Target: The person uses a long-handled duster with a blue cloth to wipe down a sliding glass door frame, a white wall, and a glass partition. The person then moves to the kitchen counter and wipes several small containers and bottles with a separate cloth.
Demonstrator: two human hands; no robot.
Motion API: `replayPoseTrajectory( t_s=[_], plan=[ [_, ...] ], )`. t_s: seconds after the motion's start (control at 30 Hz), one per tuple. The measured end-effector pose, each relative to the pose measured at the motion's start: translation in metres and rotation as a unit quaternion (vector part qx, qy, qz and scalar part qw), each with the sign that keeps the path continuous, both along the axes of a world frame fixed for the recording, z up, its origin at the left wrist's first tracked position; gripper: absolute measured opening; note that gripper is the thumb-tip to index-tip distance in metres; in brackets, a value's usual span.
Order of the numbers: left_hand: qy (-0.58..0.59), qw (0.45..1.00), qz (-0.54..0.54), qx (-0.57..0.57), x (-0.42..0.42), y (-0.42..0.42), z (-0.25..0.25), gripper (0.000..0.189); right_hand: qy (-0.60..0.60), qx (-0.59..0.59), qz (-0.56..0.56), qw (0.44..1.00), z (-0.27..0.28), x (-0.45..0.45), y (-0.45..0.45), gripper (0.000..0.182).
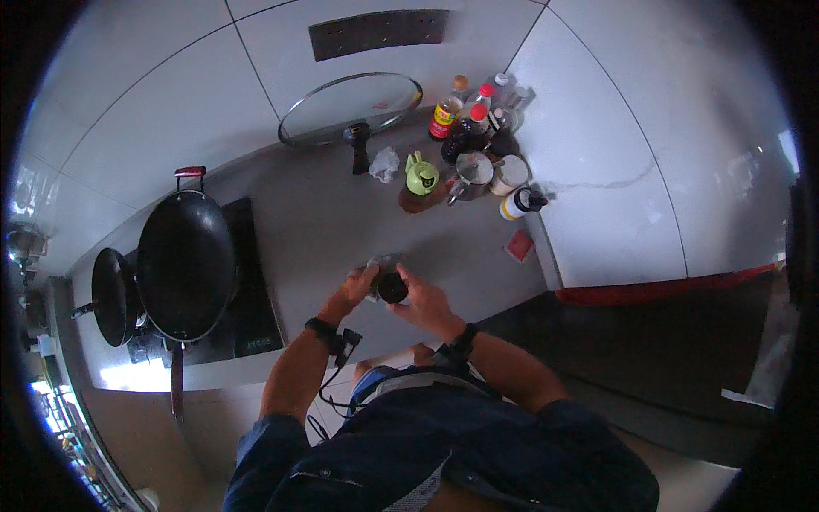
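A small jar with clear, shiny sides (372,289) is between my hands, just above or on the grey countertop (307,224); I cannot tell which. Its round black lid or end (392,288) faces up toward me. My left hand (350,291) grips the jar's left side, thumb along the top. From the right, my right hand (425,302) has its fingers around the edge of the black part. Whether the lid is on or loose cannot be told. Dark straps with a cable circle my wrists.
Left, a black wok (185,262) and a smaller frying pan (114,297) stand on a black cooktop (259,307). A glass lid (352,105) leans on the tiled wall. Several bottles (445,118), a green-topped container (421,177), a clear pitcher (473,171) and a red packet (519,246) fill the corner.
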State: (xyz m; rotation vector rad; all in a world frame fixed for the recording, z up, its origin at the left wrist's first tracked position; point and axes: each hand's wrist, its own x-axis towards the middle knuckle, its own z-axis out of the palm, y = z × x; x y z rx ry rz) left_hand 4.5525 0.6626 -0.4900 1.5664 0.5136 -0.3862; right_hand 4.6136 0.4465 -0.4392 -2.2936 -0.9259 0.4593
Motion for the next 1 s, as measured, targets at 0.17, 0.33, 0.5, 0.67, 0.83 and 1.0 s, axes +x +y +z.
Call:
replayPoseTrajectory(
  t_s=[0.17,0.33,0.5,0.67,0.83,1.0],
  plan=[
    [-0.071,0.993,0.061,-0.075,-0.042,-0.028,0.026,0.040,0.025,-0.002,-0.007,1.000,0.008,-0.001,0.001,0.090],
    [-0.005,0.992,-0.026,0.122,-0.048,-0.049,0.077,0.039,0.040,0.062,-0.019,0.997,-0.007,-0.007,-0.001,0.091],
    [0.031,0.997,0.012,-0.064,-0.054,-0.053,0.074,0.039,0.049,0.089,0.004,0.995,-0.013,-0.003,-0.005,0.089],
    [-0.035,0.979,0.084,-0.184,-0.093,-0.057,-0.028,0.033,0.026,0.016,-0.012,0.999,-0.008,-0.004,0.011,0.091],
    [-0.116,0.993,0.013,-0.016,-0.087,-0.065,-0.029,0.031,-0.030,0.084,-0.034,0.995,-0.019,-0.006,0.007,0.093],
    [-0.067,0.971,0.131,-0.186,-0.073,-0.070,0.006,0.029,0.038,0.085,-0.090,0.992,-0.028,-0.011,-0.042,0.076]
  ],
)
